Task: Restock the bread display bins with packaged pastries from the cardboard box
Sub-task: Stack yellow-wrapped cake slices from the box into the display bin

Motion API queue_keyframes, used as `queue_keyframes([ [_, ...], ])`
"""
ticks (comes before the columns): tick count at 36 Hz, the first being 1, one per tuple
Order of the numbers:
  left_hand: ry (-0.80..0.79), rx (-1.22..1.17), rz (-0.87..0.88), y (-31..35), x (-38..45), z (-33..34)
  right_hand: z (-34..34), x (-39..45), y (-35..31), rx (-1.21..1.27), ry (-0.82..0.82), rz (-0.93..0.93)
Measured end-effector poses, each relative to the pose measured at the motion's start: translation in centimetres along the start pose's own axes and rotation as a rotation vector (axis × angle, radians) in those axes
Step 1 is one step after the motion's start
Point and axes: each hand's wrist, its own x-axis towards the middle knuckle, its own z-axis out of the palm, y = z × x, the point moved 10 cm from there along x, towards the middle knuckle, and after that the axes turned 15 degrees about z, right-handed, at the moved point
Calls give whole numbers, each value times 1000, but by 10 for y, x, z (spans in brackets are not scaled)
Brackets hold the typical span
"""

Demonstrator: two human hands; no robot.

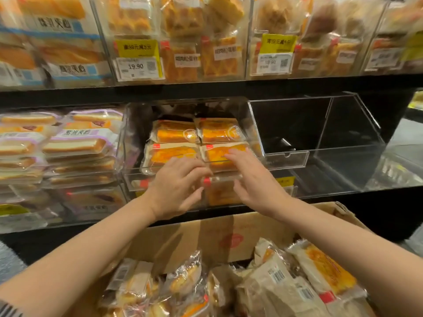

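Observation:
A clear acrylic bin [135, 143] on the middle shelf holds several orange packaged pastries [176, 131] in two rows. My left hand [180, 186] reaches over the bin's front rim with its fingers spread, touching the front left pack. My right hand [249, 177] lies with straight fingers on the front right pack [219, 161]. Between the hands another pack with a red tag [219, 193] shows through the bin's front wall. Below me the open cardboard box [206, 232] holds several loose packaged pastries [325, 271].
An acrylic bin with nothing in it [320, 133] stands to the right. Left of the middle bin, purple-wrapped sandwich breads [80, 143] are stacked. The upper shelf carries full bins with yellow and white price tags [137, 56].

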Motion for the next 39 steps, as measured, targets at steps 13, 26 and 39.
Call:
queue_keyframes([
  [13, -1401, -520, -130, 95, -51, 160, 26, -84, 116, -359, -512, 334],
  [26, -1483, -683, -160, 157, -24, 203, 31, -169, 257, -356, -723, 899],
  [39, -1258, -965, -405, 159, -19, 206, 33, -168, 252, 239, -729, 1136],
])
